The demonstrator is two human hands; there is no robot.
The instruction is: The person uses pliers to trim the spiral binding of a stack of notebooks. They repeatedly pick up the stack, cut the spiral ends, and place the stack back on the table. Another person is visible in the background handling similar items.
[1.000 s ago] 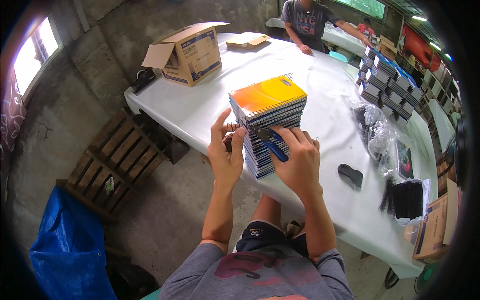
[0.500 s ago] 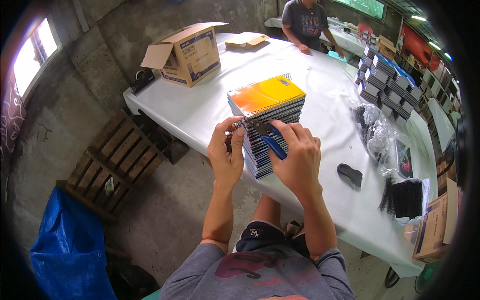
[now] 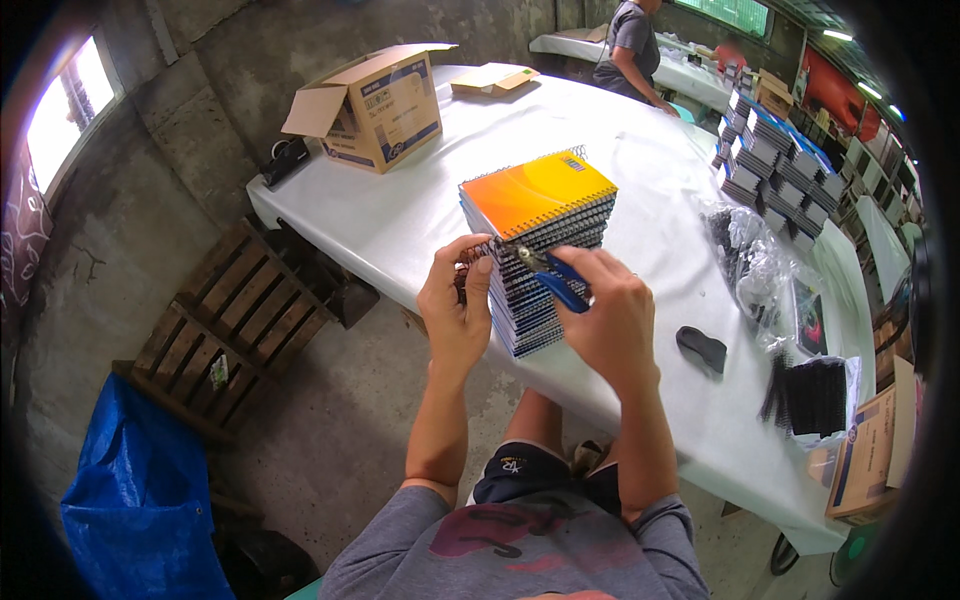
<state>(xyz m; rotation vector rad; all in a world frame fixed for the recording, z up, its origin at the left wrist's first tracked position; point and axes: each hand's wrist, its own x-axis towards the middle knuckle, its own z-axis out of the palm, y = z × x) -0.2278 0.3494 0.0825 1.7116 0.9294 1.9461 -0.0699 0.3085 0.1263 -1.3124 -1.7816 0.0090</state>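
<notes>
A tall stack of spiral-bound notebooks (image 3: 545, 290) stands near the table's front edge, the top one with an orange and yellow cover (image 3: 540, 190). At the near left corner of that cover, my left hand (image 3: 455, 305) pinches the end of a dark binding coil (image 3: 470, 256) between thumb and fingertips. My right hand (image 3: 612, 310) grips blue-handled pliers (image 3: 562, 284), whose metal head points at the same corner, close to my left fingertips. Whether the jaws touch the coil is too small to tell.
On the white-covered table (image 3: 400, 240) are an opened cardboard box (image 3: 385, 115), a dark flat object (image 3: 701, 350), a clear plastic bag (image 3: 750, 270), black coils (image 3: 815, 398) and more notebook stacks (image 3: 775, 160). A person (image 3: 630, 55) stands beyond the far edge. Wooden pallets (image 3: 235, 320) lean at left.
My right hand has drawn slightly right with the pliers, and their handles look more spread. My left hand stays at the corner. The person at the far side has turned sideways.
</notes>
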